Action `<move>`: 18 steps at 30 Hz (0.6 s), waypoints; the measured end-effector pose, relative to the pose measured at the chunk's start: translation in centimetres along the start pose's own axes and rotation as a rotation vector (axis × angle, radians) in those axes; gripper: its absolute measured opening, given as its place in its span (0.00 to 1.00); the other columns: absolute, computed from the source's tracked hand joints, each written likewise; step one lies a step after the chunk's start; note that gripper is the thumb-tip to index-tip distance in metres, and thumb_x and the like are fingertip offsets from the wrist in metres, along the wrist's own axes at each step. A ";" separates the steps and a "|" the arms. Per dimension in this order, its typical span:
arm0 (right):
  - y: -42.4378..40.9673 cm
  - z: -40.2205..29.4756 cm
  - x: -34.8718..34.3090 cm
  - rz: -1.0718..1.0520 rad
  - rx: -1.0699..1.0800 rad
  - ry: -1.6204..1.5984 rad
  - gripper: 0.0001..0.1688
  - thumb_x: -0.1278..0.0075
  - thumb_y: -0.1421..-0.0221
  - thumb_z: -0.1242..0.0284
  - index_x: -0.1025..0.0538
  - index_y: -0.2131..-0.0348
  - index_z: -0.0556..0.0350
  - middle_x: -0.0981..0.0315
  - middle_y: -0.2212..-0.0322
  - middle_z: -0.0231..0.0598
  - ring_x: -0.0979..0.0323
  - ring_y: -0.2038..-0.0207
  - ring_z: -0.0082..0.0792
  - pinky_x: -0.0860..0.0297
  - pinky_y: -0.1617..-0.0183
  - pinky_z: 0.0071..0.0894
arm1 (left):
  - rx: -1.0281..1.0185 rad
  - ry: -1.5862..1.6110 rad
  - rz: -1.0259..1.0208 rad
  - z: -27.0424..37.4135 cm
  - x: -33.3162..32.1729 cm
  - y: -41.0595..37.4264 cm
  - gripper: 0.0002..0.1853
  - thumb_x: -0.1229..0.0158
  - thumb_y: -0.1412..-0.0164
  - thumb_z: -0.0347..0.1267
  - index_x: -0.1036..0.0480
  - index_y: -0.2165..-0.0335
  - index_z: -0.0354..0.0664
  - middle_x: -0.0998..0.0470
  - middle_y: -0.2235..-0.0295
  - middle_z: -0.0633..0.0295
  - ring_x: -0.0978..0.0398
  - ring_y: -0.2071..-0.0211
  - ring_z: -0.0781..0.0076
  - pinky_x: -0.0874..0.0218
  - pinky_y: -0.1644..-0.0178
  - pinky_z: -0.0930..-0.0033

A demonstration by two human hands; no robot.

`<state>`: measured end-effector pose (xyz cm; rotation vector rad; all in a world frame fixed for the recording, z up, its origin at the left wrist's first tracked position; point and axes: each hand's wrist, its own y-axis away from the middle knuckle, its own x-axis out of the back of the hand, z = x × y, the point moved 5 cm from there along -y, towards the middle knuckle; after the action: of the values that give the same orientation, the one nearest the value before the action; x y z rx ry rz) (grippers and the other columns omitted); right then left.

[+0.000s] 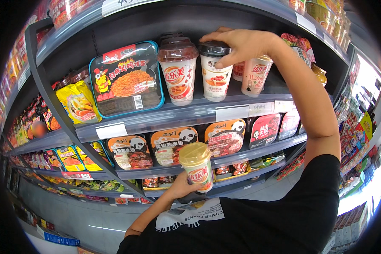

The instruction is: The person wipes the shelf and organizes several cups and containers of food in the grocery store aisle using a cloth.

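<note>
My left hand holds a milk tea cup with a gold-yellow lid in front of my chest, below the upper shelf. On that shelf my right hand grips the top of a white milk tea cup with a black lid, thumb on its near side. I cannot tell whether its base touches the shelf. To its left stands a white cup with a dark red translucent lid, with more lids behind it. A pink cup is to the right, its top partly behind my right wrist.
A black noodle box and a yellow food packet stand left on the upper shelf. Several boxed rice meals line the shelf below. A dark upright post divides the racks. Hanging snack packets are at right.
</note>
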<state>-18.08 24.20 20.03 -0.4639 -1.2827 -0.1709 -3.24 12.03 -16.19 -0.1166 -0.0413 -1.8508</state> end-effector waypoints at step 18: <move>-5.7 8.8 -0.4 -0.503 -0.318 -0.049 0.58 0.43 0.69 0.73 0.56 0.41 0.36 0.52 0.44 0.51 0.52 0.42 0.46 0.49 0.43 0.40 | -0.020 -0.016 0.070 -0.9 0.4 0.3 0.29 0.39 0.56 0.33 0.38 0.55 0.34 0.29 0.60 0.56 0.31 0.59 0.71 0.40 0.53 0.67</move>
<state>-28.05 22.81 22.81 -0.4072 -1.4079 -0.7985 -3.11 11.46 -17.01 -0.1453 -0.0298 -1.7810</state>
